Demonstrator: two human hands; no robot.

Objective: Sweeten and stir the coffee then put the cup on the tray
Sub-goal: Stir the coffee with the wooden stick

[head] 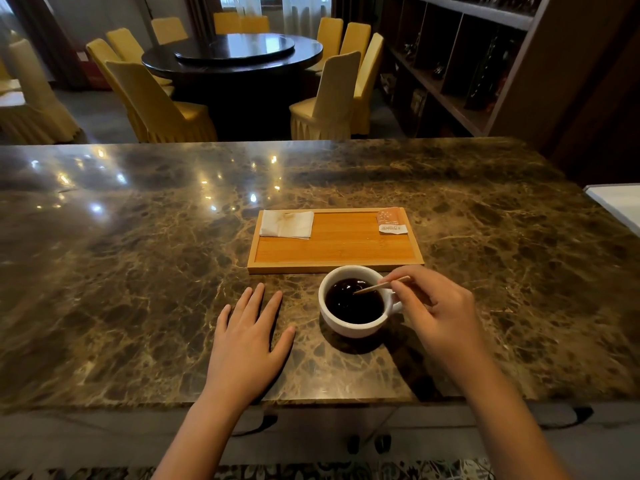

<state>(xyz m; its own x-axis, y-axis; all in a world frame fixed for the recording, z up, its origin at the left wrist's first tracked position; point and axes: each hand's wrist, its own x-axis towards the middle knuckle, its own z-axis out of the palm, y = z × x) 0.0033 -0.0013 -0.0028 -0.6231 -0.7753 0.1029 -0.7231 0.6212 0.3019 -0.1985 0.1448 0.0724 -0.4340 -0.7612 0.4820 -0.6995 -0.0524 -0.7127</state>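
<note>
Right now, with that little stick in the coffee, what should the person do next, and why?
Probably lift the wooden stirrer out, since the right hand holds its tip in the coffee while the white cup sits on the marble counter, not on the wooden tray. The left hand rests flat beside it.

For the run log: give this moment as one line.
stage: stirring | right hand: holds stir stick in coffee cup | left hand: flat on counter | cup: off tray
</note>
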